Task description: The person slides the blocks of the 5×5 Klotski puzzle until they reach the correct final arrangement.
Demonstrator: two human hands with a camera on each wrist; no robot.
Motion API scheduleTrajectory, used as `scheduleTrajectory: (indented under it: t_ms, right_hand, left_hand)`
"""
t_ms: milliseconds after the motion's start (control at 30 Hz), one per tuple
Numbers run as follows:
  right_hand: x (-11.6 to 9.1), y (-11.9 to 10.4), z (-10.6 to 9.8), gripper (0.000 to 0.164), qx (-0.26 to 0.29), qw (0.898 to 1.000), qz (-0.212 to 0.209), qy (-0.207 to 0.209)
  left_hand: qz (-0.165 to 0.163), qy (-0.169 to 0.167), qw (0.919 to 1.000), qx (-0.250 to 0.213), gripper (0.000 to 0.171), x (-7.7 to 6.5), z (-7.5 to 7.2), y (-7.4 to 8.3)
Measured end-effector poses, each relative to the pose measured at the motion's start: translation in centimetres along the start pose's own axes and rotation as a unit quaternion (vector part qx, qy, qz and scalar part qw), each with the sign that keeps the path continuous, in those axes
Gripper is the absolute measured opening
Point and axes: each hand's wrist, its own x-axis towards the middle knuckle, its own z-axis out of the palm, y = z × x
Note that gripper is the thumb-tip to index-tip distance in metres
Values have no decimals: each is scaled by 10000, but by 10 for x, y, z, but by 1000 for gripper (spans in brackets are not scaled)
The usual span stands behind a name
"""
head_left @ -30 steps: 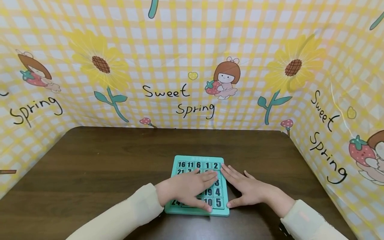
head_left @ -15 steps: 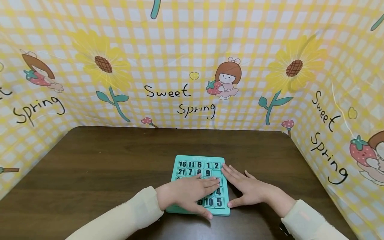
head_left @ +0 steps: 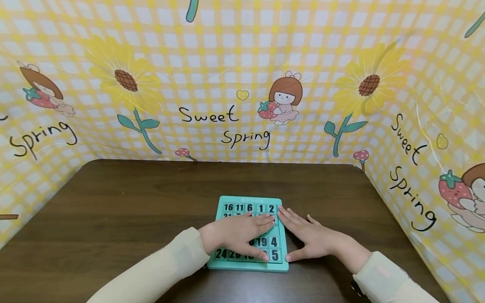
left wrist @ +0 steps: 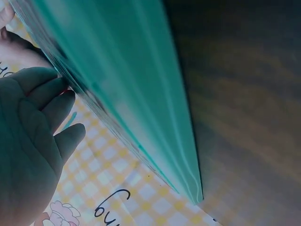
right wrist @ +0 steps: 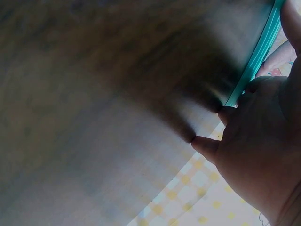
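Observation:
A turquoise number slide puzzle (head_left: pixel 246 266) lies flat on the table, its square tiles printed in black. Over its middle my left hand (head_left: pixel 240 233) is spread palm down, fingertips on the right column in the second row. Below them that column shows a bare turquoise slot. Several tiles are hidden under this hand. Along the puzzle's right edge rests my right hand (head_left: pixel 314 240), fingers straight and thumb near the lower corner. In the left wrist view, the puzzle's side (left wrist: pixel 141 94) rises beside the left palm (left wrist: pixel 28 146). The right wrist view shows the right hand (right wrist: pixel 263 146) at the turquoise edge (right wrist: pixel 256 59).
The dark brown wooden table (head_left: pixel 151 189) extends around the puzzle. A yellow-and-white checked cloth (head_left: pixel 212 54) with flowers and cartoon figures hangs behind it and along both sides.
My left hand shifts slightly toward me, then back up the board. The 3 tile, seen earlier in the right column's third row, appears to have slid up one slot. My right hand stays put.

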Motion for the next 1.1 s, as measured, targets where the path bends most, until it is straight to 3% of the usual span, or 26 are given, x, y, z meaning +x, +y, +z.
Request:
scheduleTrajectory:
  t_ms: [267, 567, 867, 1100]
  right_hand:
    - [-1, -2, 0, 110, 75, 10000, 15, -7]
    - [-2, -3, 0, 110, 26, 10000, -30, 75]
    - [-2, -2, 1, 110, 7, 10000, -49, 75]
    - [-2, -3, 0, 110, 14, 9999, -58, 90]
  left_hand:
    - [-26, 14, 9999, 152, 92, -11, 1, 5]
    - [531, 183, 9971, 516, 92, -27, 7, 23]
    - [638, 94, 9972, 392, 91, -29, 13, 27]
    - [479, 172, 9978, 422, 91, -25, 13, 21]
